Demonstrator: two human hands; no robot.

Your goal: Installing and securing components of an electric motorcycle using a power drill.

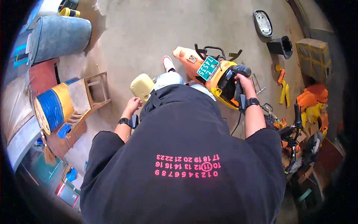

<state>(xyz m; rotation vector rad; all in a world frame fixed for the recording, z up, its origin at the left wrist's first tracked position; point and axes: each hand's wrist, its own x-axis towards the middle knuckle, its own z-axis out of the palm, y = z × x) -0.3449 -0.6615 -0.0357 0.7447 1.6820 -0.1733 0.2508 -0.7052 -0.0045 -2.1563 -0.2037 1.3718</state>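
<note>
My right hand [245, 83] is wrapped round the grip of a dark power drill [240, 70]. The drill is held over the rear of an orange and yellow scooter body [189, 61], which has a green plate [208, 68] and a black rack. Whether the drill's tip touches the scooter cannot be made out. On the left, my left hand [135, 103] hangs low with its fingers curled in, beside a pale yellow stool seat [142, 85]. Anything inside those fingers is hidden.
A black cord [237, 125] trails below the drill. To the right lie a seat shell [263, 23], a black bin-like part [280, 47], yellow strips [285, 93], a taped carton [314, 58] and a black handlebar [297, 117]. Blue drums [61, 37] and a wooden chair [99, 89] stand left.
</note>
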